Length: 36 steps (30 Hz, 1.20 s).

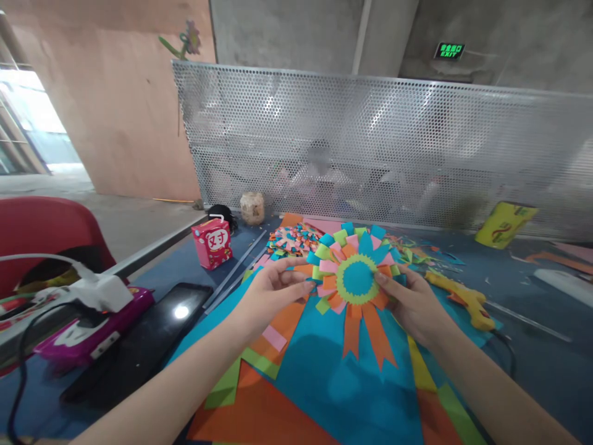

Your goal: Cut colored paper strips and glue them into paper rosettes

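A layered rosette (pixel 357 279) hangs upright between my hands, with a blue centre, a zigzag green ring, and loops of orange, pink, green and blue. Two orange tails drop from its lower edge. My right hand (pixel 410 300) grips its right side, thumb on the front near the ring and fingers hidden behind. At the left edge, my left hand (pixel 280 284) pinches the outer loops between thumb and fingers. Beneath lie overlapping sheets, among them a blue sheet (pixel 343 389) and an orange sheet (pixel 259 411).
A yellow glue gun (pixel 463 300) lies at right with its cord. Small coloured pieces (pixel 294 239) are piled behind my hands. A pink drink box (pixel 212 243), a black tablet (pixel 139 346) and a purple power strip (pixel 95 334) stand left. A perforated metal screen (pixel 370 148) borders the table.
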### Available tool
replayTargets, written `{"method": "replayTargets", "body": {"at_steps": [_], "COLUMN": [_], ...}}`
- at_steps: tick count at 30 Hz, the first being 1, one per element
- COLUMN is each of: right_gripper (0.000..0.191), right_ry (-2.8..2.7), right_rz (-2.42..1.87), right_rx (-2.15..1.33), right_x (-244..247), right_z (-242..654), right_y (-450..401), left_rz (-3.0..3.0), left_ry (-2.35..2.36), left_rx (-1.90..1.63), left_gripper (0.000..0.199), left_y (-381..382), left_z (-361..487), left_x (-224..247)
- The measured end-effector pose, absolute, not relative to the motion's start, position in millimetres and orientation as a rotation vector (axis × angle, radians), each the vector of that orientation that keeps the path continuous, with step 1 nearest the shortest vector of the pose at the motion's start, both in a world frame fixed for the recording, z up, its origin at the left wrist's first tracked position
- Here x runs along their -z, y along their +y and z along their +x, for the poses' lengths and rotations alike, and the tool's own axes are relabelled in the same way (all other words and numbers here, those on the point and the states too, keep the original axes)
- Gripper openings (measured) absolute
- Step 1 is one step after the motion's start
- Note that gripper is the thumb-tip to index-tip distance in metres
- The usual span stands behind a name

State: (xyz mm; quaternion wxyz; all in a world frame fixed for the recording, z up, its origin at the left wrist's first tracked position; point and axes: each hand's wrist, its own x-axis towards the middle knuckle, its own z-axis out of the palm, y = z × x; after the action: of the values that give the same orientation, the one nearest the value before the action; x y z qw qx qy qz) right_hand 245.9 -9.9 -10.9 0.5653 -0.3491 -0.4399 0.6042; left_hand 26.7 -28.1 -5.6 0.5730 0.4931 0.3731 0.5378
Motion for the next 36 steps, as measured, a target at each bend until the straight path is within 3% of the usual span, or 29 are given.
{"method": "replayTargets", "body": {"at_steps": [5, 9, 13, 17, 20, 25, 32, 36], "right_gripper": [0.018, 0.003, 0.020, 0.021, 0.023, 0.035, 0.030, 0.036], "right_ry": [-1.192, -1.538, -1.995, -2.246, -2.284, -2.279, -2.422, -2.430], "right_rz": [-0.810, -0.756, -0.392, -0.222, -0.207, -0.406, -0.172, -0.218], "right_rx": [-1.257, -0.484, 0.388, 0.807, 0.836, 0.590, 0.860, 0.786], "right_x": [17, 12, -3, -6, 1, 8, 0, -1], "right_z": [248, 258, 266, 265, 260, 252, 262, 263], "right_y": [-7, -12, -28, -38, -43, -54, -46, -43], "left_rz": [1.205, 1.320, 1.187, 1.080, 1.136, 1.156, 1.158, 1.158], "left_ry": [0.860, 0.854, 0.873, 0.833, 0.899, 0.971, 0.942, 0.939], "left_rx": [-1.286, -1.395, -1.362, -1.223, -1.196, -1.226, -1.245, -1.257], "left_gripper": [0.040, 0.050, 0.040, 0.042, 0.046, 0.039, 0.042, 0.044], "left_y": [-28, -29, -27, -31, -35, -35, -32, -32], "left_z": [28, 24, 18, 18, 21, 23, 23, 24], "left_x": [4, -2, -5, -7, -9, -9, -6, -6]}}
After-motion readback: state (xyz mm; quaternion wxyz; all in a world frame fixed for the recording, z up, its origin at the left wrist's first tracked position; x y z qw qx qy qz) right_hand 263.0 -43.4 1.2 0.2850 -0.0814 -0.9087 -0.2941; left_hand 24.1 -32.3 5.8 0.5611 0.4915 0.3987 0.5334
